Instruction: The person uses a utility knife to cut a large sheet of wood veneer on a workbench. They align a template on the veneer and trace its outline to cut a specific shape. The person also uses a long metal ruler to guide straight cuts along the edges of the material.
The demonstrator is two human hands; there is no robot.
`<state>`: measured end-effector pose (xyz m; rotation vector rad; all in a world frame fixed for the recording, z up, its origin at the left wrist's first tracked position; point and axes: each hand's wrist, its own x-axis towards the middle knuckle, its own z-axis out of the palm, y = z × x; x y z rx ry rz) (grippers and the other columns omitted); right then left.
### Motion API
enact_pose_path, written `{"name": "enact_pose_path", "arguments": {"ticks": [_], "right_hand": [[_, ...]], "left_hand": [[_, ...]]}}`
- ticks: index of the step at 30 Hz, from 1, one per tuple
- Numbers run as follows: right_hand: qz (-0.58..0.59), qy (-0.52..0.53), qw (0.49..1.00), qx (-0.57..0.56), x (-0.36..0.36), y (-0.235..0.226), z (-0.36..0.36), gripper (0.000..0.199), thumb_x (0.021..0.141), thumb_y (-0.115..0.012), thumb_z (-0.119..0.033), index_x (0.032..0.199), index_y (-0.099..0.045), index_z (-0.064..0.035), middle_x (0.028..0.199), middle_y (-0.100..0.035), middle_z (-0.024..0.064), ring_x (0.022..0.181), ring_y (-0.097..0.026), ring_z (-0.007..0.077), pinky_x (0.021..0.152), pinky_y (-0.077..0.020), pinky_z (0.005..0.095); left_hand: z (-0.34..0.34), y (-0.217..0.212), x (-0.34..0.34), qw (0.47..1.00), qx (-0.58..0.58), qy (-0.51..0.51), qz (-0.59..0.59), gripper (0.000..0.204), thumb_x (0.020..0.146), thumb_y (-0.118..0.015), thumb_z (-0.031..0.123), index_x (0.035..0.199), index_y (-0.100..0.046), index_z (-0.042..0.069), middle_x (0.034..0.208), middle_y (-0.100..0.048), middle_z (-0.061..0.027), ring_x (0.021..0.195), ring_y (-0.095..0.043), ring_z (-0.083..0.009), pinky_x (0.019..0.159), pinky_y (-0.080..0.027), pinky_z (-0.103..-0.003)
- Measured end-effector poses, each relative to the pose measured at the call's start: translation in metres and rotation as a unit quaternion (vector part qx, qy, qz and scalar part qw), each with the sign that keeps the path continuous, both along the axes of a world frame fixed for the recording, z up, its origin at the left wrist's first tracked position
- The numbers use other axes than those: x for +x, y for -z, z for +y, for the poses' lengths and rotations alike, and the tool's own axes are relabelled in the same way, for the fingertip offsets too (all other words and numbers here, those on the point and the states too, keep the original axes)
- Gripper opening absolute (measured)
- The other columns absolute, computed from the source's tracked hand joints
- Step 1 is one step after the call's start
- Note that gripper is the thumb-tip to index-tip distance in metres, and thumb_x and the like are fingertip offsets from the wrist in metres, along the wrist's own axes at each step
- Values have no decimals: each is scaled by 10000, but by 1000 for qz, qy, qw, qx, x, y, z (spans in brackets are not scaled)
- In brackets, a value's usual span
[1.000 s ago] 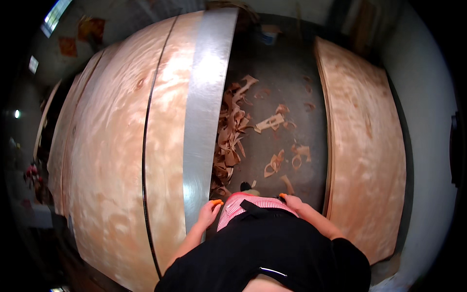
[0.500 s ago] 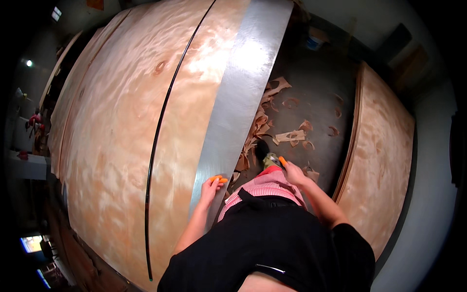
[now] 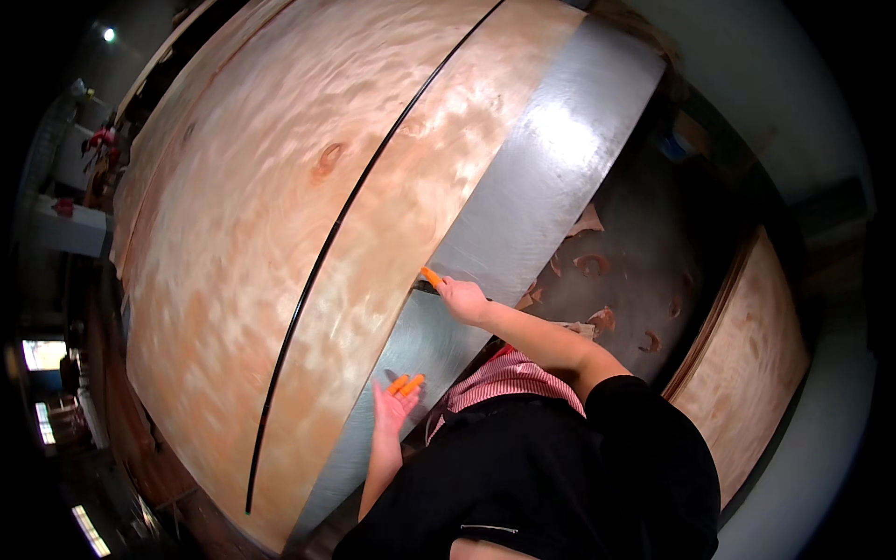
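Note:
A long grey metal strip (image 3: 546, 177) lies along the right side of a broad pale wood veneer sheet (image 3: 252, 252). My right hand (image 3: 462, 299) reaches across the strip to where it meets the veneer. Its fingers are curled, with one orange-covered fingertip pointing at the veneer. Under this hand a narrow dark thing shows, mostly hidden; its kind is unclear. Over the nearer part of the strip, my left hand (image 3: 396, 407) is open, palm up and holding nothing. Orange covers sit on some of its fingertips.
A thin black rod (image 3: 327, 245) runs lengthwise over the veneer. To the right, curled wood scraps (image 3: 597, 266) litter the dark floor. Another stack of wood sheets (image 3: 747, 345) stands beyond them. A white box-like thing (image 3: 75, 229) is at the far left.
My right hand has swung left from beside my leg onto the metal strip. My left hand has opened from a loose curl and turned palm up. The view has shifted and turned.

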<state>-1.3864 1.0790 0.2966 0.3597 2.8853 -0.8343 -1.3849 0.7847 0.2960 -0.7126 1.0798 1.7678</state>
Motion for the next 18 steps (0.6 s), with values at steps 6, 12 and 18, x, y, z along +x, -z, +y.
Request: {"name": "enact_pose_path", "arguments": {"ticks": [6, 12, 18], "right_hand": [[-63, 28, 993, -93, 14, -20, 65, 268, 741, -555, -330, 862, -553, -91, 698, -589, 127, 664, -575, 265, 603, -450, 369], [125, 384, 780, -478, -69, 7, 170, 363, 770, -568, -417, 690, -561, -62, 473, -452, -4, 381, -356, 76, 368, -272, 225], [150, 384, 734, -540, -94, 25, 183, 226, 760, -621, -239, 665, -483, -89, 515, -386, -33, 406, -359, 84, 377, -271, 231]], "left_hand": [[-5, 35, -26, 891, -6, -452, 31, 411, 811, -503, 426, 1019, -504, 71, 1003, -550, -37, 942, -525, -154, 795, -457, -296], [-14, 42, -20, 896, -38, -440, 46, 293, 818, -543, 306, 1013, -513, 89, 990, -558, -12, 924, -519, -123, 789, -457, -264], [-15, 44, -11, 886, -69, -451, 79, 291, 827, -533, 291, 1034, -501, 89, 1055, -533, -43, 986, -488, -124, 834, -434, -261]]}}
